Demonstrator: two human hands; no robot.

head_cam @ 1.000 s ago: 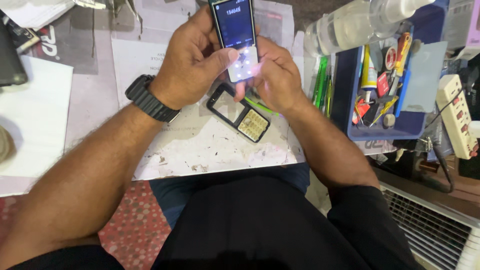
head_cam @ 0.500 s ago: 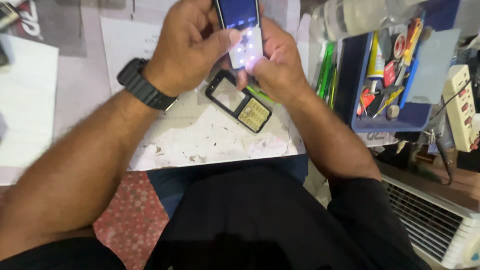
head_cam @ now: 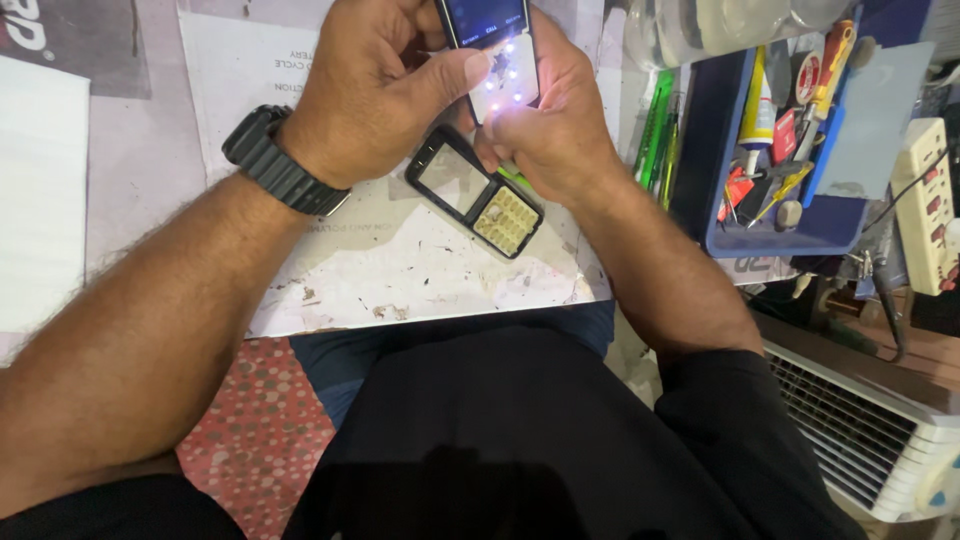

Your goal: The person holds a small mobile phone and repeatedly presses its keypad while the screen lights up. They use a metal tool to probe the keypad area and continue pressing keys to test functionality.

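Both hands hold a small keypad phone (head_cam: 492, 45) with a lit blue screen and glowing bare key contacts, near the top edge of the view. My left hand (head_cam: 370, 95), with a black watch on its wrist, grips the phone's left side with the thumb across the keypad area. My right hand (head_cam: 545, 125) cups the phone from the right and below. Under the hands a detached black phone front cover (head_cam: 475, 190) with a yellowish keypad lies on a worn white mat (head_cam: 400, 265).
A blue tray (head_cam: 770, 235) with screwdrivers, tubes and small tools stands at the right, green tools (head_cam: 660, 120) beside it. A white power strip (head_cam: 925, 200) lies at the far right, a white vented appliance (head_cam: 860, 420) lower right. White paper (head_cam: 40, 200) at left.
The view has tilted down, so hands and phone now sit higher in the frame. The grip on the phone is unchanged; the left thumb stays on the keypad.
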